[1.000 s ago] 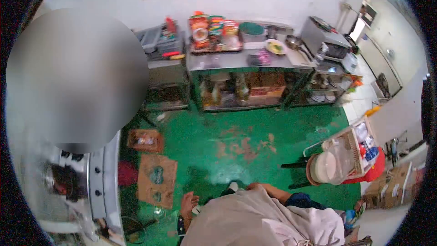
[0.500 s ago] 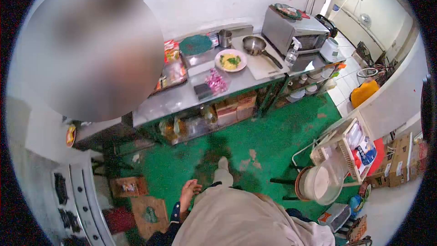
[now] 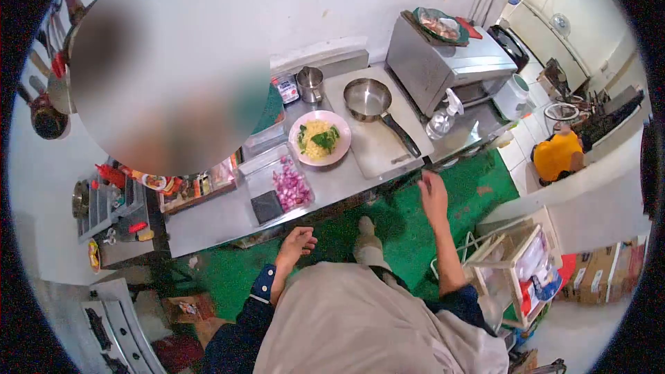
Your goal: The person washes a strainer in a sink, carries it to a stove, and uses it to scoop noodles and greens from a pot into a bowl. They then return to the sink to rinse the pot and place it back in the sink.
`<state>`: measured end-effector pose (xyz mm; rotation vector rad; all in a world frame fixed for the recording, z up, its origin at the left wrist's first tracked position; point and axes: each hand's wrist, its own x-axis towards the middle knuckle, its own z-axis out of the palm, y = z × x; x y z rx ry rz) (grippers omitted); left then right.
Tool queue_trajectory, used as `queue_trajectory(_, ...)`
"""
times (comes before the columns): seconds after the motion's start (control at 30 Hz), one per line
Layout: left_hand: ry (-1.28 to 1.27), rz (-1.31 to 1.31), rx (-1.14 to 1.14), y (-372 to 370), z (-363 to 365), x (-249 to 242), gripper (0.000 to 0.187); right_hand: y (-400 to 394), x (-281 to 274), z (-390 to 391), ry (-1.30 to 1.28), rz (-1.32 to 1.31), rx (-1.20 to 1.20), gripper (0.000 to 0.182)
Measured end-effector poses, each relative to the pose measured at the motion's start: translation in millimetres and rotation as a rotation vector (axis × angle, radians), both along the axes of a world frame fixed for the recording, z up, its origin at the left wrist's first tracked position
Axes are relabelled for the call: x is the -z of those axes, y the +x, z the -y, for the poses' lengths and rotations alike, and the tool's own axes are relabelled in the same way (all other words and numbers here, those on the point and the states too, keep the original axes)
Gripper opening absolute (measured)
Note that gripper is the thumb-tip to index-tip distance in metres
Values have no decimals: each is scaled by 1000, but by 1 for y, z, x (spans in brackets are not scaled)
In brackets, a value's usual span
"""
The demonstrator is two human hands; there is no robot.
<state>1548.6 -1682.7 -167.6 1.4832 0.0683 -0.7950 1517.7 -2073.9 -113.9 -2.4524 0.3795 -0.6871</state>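
My left hand (image 3: 296, 246) hangs just off the front edge of the steel table (image 3: 201, 230), its fingers curled loosely and apart, holding nothing. Past the right part of the same edge is my right hand (image 3: 432, 192), empty, below the handle of a steel pan (image 3: 367, 99). That pan rests on a white cutting board (image 3: 353, 142). Left of the board, a pink plate (image 3: 301, 154) holds yellow food with green leaves. A clear tray (image 3: 260, 179) of chopped purple onion (image 3: 292, 185) and a dark block (image 3: 267, 206) lies nearest my left hand.
A spray bottle (image 3: 443, 116) and a microwave (image 3: 450, 62) stand at the right. A metal cup (image 3: 310, 83) is behind the plate. Another person, mostly blurred out, is at the upper left. A rack (image 3: 509, 270) stands at lower right on the green floor (image 3: 409, 235).
The view has moved closer to the table. My right hand has come into view, and my left hand is now nearer the table edge.
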Motion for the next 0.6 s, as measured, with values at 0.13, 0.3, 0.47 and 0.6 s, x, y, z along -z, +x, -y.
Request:
queue_trajectory(0.13, -48, -97, -160, 7, 40, 19, 36, 121, 16, 55, -241, 14, -126, 47)
queue_trajectory(0.3, -108, -257, -446, -11, 89, 34, 31, 197, 53, 105, 342, -650, -368, 42)
queue_trajectory(0.47, -129, -260, -611, -39, 115, 32, 30, 189, 43, 85, 565, -498, -266, 26)
queue_trajectory(0.6, -102, -332, -738, -65, 114, 18, 29, 172, 38, 91, 160, -227, -307, 24)
